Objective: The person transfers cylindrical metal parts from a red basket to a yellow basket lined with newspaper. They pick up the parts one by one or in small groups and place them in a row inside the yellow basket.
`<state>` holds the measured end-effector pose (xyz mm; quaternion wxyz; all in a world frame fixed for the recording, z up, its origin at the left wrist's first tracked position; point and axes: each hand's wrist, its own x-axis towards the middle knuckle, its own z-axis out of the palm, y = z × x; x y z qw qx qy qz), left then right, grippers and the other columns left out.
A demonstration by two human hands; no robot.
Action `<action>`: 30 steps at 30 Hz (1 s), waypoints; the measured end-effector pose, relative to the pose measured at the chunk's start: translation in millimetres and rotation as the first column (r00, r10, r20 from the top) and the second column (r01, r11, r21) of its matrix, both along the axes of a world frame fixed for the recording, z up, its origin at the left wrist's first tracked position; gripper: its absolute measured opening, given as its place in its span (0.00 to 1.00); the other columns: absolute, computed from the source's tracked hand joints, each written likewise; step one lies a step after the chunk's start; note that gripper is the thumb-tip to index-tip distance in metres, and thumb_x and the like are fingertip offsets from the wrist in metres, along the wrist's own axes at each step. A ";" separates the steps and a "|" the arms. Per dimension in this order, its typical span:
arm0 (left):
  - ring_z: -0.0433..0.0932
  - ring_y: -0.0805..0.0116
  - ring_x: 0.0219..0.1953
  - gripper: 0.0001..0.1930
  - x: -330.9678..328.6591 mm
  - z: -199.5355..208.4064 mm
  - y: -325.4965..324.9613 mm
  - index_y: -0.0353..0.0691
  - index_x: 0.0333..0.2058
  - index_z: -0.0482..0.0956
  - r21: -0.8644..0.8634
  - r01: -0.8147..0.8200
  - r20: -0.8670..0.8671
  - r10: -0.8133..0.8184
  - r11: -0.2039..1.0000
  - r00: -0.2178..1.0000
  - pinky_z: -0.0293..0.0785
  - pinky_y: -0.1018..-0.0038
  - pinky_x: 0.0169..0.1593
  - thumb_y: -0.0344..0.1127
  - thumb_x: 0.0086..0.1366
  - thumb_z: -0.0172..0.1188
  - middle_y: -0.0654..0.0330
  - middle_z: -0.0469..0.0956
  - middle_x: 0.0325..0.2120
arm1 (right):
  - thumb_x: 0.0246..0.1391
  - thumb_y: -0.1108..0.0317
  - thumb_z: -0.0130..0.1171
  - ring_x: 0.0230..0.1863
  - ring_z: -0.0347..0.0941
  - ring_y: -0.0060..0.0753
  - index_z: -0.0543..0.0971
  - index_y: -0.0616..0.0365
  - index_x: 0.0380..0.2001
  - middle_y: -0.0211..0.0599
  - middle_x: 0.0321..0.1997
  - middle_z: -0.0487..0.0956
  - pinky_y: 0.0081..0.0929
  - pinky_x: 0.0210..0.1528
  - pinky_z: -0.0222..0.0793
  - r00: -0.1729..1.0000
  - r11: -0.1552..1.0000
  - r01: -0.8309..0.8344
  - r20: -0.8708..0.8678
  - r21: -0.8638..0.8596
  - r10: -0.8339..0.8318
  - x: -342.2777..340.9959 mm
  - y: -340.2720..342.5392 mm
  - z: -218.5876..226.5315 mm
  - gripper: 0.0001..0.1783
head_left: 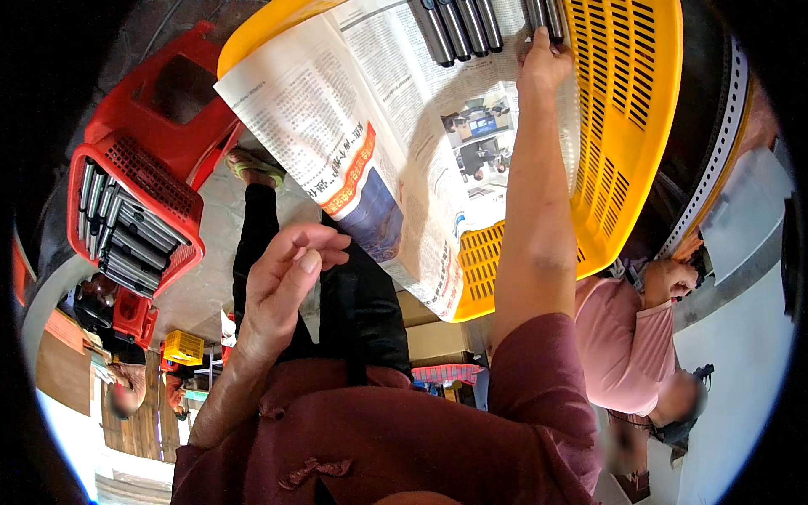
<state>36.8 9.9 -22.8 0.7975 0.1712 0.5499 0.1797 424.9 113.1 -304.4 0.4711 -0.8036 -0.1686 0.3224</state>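
My right hand (545, 67) reaches into the yellow plastic basket (627, 126), its fingers closed on the near end of a shiny metal tube (553, 18). Another tube lies right beside that one. To their left, several similar metal tubes (463, 32) with dark ends lie side by side on the newspaper (404, 93) that lines the basket. My left hand (282, 282) hangs in the air left of the newspaper's lower edge, holding nothing, with its fingers loosely bent and the thumb apart from them.
A red crate (135, 223) full of metal tubes stands at left, against a red plastic stool (160, 93). At right sits a person in a pink shirt (627, 353). A perforated metal rail (715, 160) runs past the basket. Behind are a small yellow crate (183, 348) and other people.
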 end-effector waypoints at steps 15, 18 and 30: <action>0.75 0.74 0.46 0.13 -82.3 12.7 -19.9 0.36 0.51 0.72 0.097 0.021 0.055 -0.027 0.995 0.998 0.70 0.75 0.52 0.35 0.71 0.52 0.61 0.77 0.45 | 0.63 0.65 0.51 0.22 0.60 0.22 0.68 0.54 0.37 0.27 0.24 0.67 0.21 0.22 0.57 0.974 0.963 0.073 0.188 0.258 -0.124 -127.1 -24.6 155.4 0.06; 0.75 0.72 0.48 0.14 -119.7 20.6 -35.9 0.35 0.51 0.71 0.122 0.003 0.101 -0.015 0.993 0.995 0.69 0.73 0.54 0.37 0.72 0.51 0.59 0.76 0.47 | 0.64 0.62 0.50 0.21 0.62 0.20 0.69 0.61 0.49 0.33 0.23 0.72 0.16 0.21 0.56 0.994 0.880 -0.100 0.079 0.465 0.071 -228.2 -29.3 247.2 0.16; 0.72 0.79 0.45 0.11 -309.4 33.8 -131.0 0.37 0.48 0.73 0.147 -0.274 -0.089 0.288 0.950 0.953 0.68 0.78 0.52 0.35 0.72 0.51 0.65 0.75 0.42 | 0.53 0.73 0.62 0.33 0.76 0.39 0.74 0.60 0.45 0.41 0.36 0.77 0.33 0.32 0.75 0.210 0.208 -0.978 0.231 0.034 0.950 -575.2 -103.7 243.2 0.15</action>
